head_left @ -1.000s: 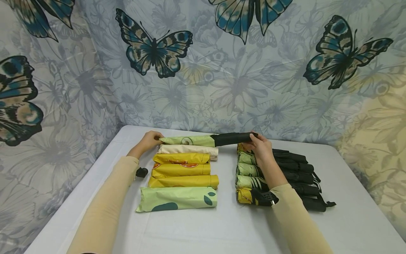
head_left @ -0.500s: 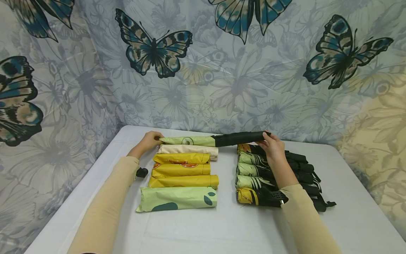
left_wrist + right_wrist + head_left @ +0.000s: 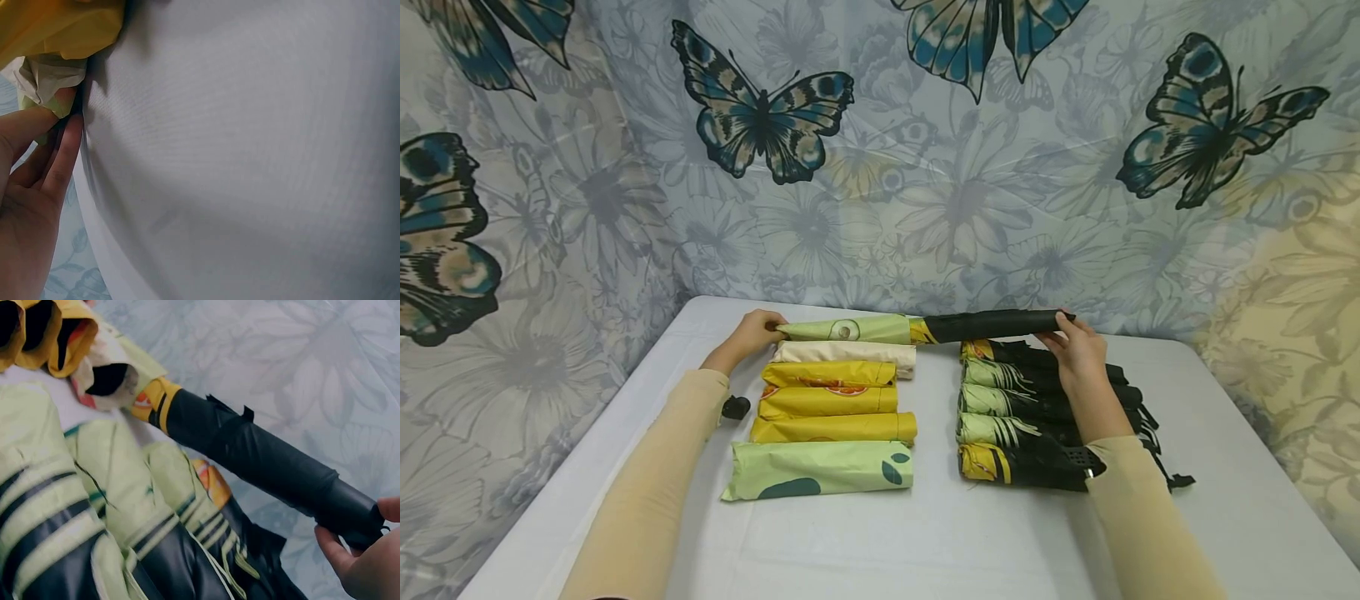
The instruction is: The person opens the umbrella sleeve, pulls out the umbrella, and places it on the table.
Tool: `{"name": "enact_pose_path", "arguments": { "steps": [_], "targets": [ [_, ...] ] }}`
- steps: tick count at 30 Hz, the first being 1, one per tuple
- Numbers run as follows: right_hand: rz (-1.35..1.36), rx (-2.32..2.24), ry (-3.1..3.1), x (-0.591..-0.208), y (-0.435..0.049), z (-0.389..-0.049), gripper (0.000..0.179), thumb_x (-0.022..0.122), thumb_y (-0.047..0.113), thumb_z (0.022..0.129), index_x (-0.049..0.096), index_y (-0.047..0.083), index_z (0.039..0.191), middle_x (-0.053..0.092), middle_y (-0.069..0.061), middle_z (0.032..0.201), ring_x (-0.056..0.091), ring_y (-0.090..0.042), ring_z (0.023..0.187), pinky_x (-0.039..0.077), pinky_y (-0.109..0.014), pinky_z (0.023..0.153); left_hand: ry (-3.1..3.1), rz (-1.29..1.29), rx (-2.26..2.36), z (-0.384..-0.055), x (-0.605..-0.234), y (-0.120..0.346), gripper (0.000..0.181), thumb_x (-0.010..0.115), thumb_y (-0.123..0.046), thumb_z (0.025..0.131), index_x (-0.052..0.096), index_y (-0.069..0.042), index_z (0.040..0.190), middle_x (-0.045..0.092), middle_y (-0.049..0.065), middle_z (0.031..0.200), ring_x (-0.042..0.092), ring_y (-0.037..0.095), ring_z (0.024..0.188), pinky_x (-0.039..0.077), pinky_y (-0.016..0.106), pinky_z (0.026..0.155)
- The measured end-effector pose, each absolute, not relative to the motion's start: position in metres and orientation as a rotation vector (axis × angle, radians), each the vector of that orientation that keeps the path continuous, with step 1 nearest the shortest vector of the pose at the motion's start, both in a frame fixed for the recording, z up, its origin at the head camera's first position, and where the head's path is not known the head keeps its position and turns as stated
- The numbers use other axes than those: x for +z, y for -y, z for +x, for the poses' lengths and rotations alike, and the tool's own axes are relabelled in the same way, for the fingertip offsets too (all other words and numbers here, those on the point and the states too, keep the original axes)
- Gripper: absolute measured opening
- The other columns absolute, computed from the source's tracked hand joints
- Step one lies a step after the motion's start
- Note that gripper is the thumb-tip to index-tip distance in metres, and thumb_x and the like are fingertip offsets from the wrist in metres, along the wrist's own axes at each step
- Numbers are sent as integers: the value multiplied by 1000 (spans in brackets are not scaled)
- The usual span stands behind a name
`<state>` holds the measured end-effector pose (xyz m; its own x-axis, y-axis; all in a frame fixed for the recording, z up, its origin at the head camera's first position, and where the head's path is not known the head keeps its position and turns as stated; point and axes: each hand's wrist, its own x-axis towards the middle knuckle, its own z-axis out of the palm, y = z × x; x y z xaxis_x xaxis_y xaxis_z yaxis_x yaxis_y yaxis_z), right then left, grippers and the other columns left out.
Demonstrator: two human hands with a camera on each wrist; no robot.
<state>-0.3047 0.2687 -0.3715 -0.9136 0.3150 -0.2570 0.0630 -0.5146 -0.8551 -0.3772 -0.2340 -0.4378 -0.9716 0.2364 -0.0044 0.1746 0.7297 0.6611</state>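
A folded umbrella (image 3: 1000, 324), black with a yellow band, lies partly inside a light green umbrella sleeve (image 3: 850, 330) with an avocado print, at the back of the table. At the sleeve's left end, my left hand (image 3: 751, 335) pinches the fabric; the left wrist view has this hand (image 3: 31, 206) at the table's edge, thumb against the fingers. My right hand (image 3: 1078, 354) grips the umbrella's black right end between thumb and fingers. In the right wrist view, the umbrella's yellow part (image 3: 164, 406) shows at the sleeve's mouth, and a strap wraps its black middle.
In front of the green sleeve lie a cream sleeve (image 3: 842, 358), several yellow sleeves (image 3: 827, 402) and a green leaf-print sleeve (image 3: 827, 471). Several folded umbrellas (image 3: 1000, 404) form a row on the right, below my right forearm. A butterfly-print cloth (image 3: 880, 208) hangs behind the table.
My right hand has moved right, drawing the umbrella further out of the green sleeve, so its yellow band now shows. My left hand has stayed in place on the sleeve's end.
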Motion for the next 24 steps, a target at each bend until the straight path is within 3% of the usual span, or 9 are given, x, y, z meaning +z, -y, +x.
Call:
{"name": "enact_pose_path", "arguments": {
  "steps": [2,5,10,14,21,24],
  "targets": [
    [-596,2556,1416,-372,-274,-305,78,57,15,97,9,17,157,2,5,164,61,-12,94,53,-22,96,-2838,337,1073,-378,-438,234,19,58,-5,96,68,2,111,67,22,109,63,28,93,54,35,78],
    [-632,2572,1306,-374,-282,-306,76,59,12,95,15,16,157,17,5,160,64,-12,86,57,-23,89,-2838,337,1076,-378,-438,234,19,57,-5,96,68,2,110,67,22,108,63,28,92,54,35,78],
    [-710,2556,1161,-379,-294,-310,64,60,10,94,31,13,152,45,5,131,65,-16,93,61,-26,75,-2833,331,1082,-378,-438,234,19,57,-4,97,68,2,111,67,22,109,63,29,94,54,36,80],
    [-791,2510,1132,-383,-304,-312,56,61,11,94,41,13,146,45,4,121,64,-16,101,61,-27,79,-2830,324,1082,-378,-438,234,20,57,-4,97,67,2,112,66,22,110,63,29,94,54,36,79],
    [-850,2482,1061,-389,-322,-313,32,62,7,92,54,11,123,42,3,123,67,-16,75,60,-31,82,-2820,312,1089,-380,-440,234,20,58,-7,97,67,1,112,66,22,111,63,30,97,54,37,81],
    [-857,2482,1070,-392,-330,-313,30,61,7,93,53,12,121,42,3,122,67,-16,71,61,-31,77,-2818,311,1086,-381,-441,234,20,58,-7,97,67,1,113,66,22,112,63,30,99,54,37,82]
  ]
}}
